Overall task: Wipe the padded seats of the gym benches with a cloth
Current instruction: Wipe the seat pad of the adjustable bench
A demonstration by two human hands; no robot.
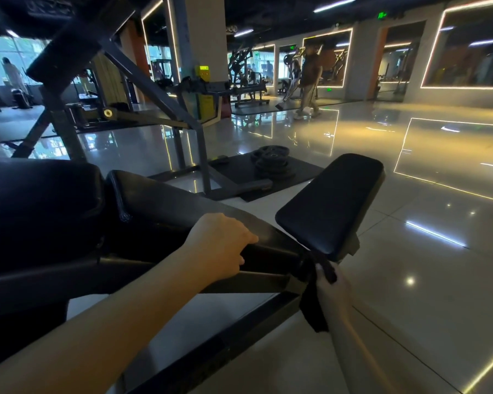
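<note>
A black padded seat [329,203] tilts up at the near end of a gym bench. The bench's long back pad [165,206] runs away to the left, next to a large dark cushion [37,206]. My left hand [221,243] grips the edge of the long pad, fingers curled over it. My right hand [332,288] sits just below the seat's near end and holds a dark cloth [313,311] that hangs down beside my wrist. Its fingers also wrap a dark strap or handle under the seat.
The bench's metal frame [239,317] crosses the glossy tiled floor below my arms. Weight plates [272,163] lie on a black mat behind the bench, beside a steel machine frame [194,137]. Two people [308,81] walk far off by the mirrors.
</note>
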